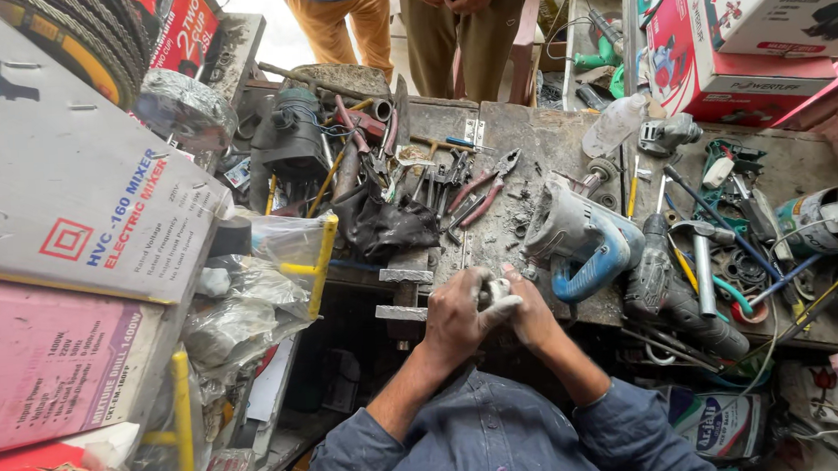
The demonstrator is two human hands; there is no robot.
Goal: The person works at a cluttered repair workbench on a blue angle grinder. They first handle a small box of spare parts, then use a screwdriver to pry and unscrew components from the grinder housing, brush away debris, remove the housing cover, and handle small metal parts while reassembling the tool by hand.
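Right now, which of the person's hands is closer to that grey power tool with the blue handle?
The right hand. It sits just below the grey power tool, close to its blue handle. The left hand is farther off, beyond the right hand.

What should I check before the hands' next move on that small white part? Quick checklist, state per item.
1. Left hand on the small white part: ok, fingers wrap it.
2. Right hand supporting it: ok, it touches the part.
3. Firmness of the grip: cannot tell, the fingers hide the contact.
4. Part held over the workbench: not ok, it sits at the front edge, over the gap.
5. Pliers visible on the bench: ok, red handles show.
6. Grey and blue power tool apart from the hands: ok, it lies just beyond them.
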